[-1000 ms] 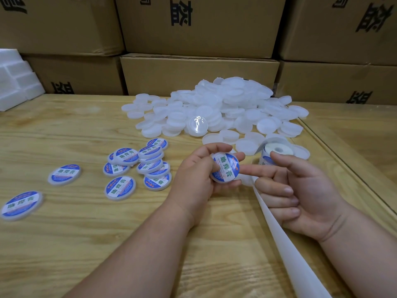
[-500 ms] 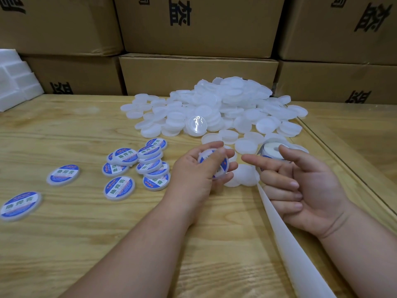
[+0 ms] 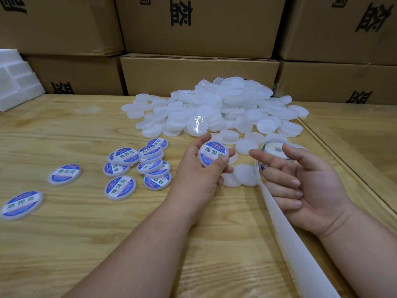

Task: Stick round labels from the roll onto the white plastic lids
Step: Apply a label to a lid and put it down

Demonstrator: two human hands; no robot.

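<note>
We are gripping a round white plastic lid, its glossy blue-and-white label facing up, in the curled fingers of our left hand above the grainy wooden surface. Our right hand is lying palm-up, fingers loosely bent, holding nothing, just beside the label roll, whose smooth white backing strip is trailing toward us. Labelled lids are clustering to the left; a heap of bare translucent lids is sitting behind.
</note>
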